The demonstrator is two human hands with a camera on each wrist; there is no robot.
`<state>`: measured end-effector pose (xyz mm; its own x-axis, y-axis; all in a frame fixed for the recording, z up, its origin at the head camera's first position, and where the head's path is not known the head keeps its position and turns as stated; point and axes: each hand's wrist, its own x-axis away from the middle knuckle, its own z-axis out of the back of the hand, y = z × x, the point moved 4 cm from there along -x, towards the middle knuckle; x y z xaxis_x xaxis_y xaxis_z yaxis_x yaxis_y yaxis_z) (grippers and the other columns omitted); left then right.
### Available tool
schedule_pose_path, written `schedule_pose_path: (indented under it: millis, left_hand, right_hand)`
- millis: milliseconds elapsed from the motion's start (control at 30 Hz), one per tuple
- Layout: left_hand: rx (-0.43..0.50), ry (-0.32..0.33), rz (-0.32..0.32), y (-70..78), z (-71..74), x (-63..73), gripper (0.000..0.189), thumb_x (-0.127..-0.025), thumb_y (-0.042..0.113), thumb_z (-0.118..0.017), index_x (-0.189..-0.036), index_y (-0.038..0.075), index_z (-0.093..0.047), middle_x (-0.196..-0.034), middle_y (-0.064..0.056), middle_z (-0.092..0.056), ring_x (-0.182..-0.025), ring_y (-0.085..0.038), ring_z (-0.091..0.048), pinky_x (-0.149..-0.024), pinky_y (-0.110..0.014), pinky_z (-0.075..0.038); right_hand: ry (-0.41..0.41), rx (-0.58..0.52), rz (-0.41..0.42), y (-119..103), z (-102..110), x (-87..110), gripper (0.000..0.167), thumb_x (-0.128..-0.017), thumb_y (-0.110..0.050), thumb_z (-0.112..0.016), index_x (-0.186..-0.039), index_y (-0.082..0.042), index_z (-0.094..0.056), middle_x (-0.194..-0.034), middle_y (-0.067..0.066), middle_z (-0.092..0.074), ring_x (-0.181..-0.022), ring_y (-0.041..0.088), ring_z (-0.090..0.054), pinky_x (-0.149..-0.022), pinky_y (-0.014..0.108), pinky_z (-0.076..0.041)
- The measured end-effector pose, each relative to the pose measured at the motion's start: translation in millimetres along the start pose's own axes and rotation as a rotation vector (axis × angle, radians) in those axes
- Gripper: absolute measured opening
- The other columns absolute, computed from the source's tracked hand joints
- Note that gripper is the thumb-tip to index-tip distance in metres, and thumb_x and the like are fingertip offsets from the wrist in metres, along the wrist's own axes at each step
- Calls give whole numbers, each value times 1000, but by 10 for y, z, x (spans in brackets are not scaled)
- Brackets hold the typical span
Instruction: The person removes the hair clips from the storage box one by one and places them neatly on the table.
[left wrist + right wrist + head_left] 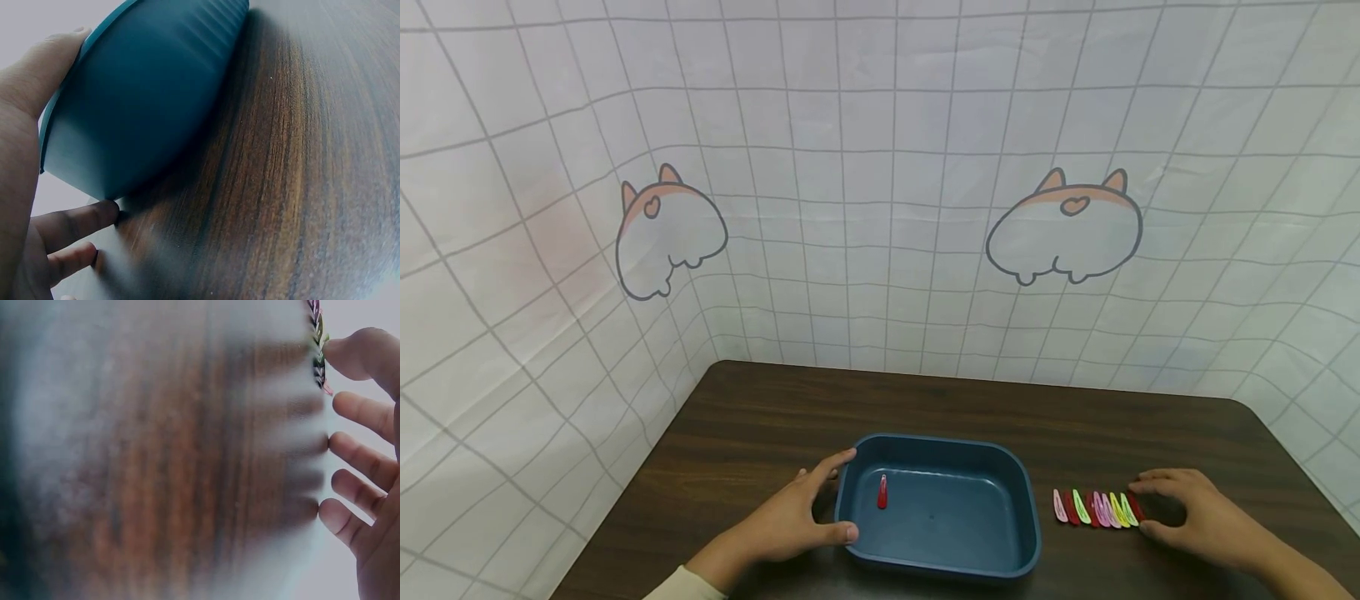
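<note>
A red snap hair clip [882,492] lies inside the blue plastic tub [940,563], toward its left end. My left hand [790,515] rests at that end, thumb and index finger spread along the rim. In the left wrist view, the other fingertips [107,212] reach down by the tub's base. To the right of the tub, several snap hair clips [1102,509] in pink, red, green and yellow lie side by side in a row. My right hand [1198,517] is at the row's right end, thumb and index finger apart around the last red clip.
The dark wood-grain table [850,392] carries the tub and the row of clips. Behind and beside it hangs a white grid-patterned cloth [865,208] with corgi drawings.
</note>
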<state>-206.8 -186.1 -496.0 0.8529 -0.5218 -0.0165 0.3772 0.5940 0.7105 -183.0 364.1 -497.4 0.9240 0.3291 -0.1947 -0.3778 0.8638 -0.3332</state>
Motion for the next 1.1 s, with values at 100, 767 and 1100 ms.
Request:
schedule_pose_path:
  millis: [100, 767, 1100]
  left_hand:
    - [6, 0, -6, -1, -1, -1, 90, -88, 50, -77, -160, 40, -25, -150, -14, -53, -137, -30, -51, -118, -70, -7]
    - [7, -2, -12, -21, -6, -14, 90, -89, 50, -77, -160, 41, -24, -148, -12, -55, -136, -28, -52, -118, -69, -7]
    - [3, -5, -7, -18, -1, -14, 90, -89, 50, -77, -160, 41, -24, -147, -13, -55, -137, -29, -51, -118, -69, -7]
  right_hand:
    - [4, 1, -3, -14, 10, 3, 48, -80, -35, -88, -121, -14, -72, -129, 18, -62, -119, 47, -51, -86, 70, -46]
    - [122, 62, 74, -330, 153, -200, 52, -82, -38, -88, -124, -13, -70, -125, 3, -67, -117, 34, -58, -90, 48, -48]
    - [68, -12, 95, -591, 185, -334, 57, -88, -40, -82, -133, -9, -65, -131, 7, -64, -121, 38, -58, -93, 63, -49]
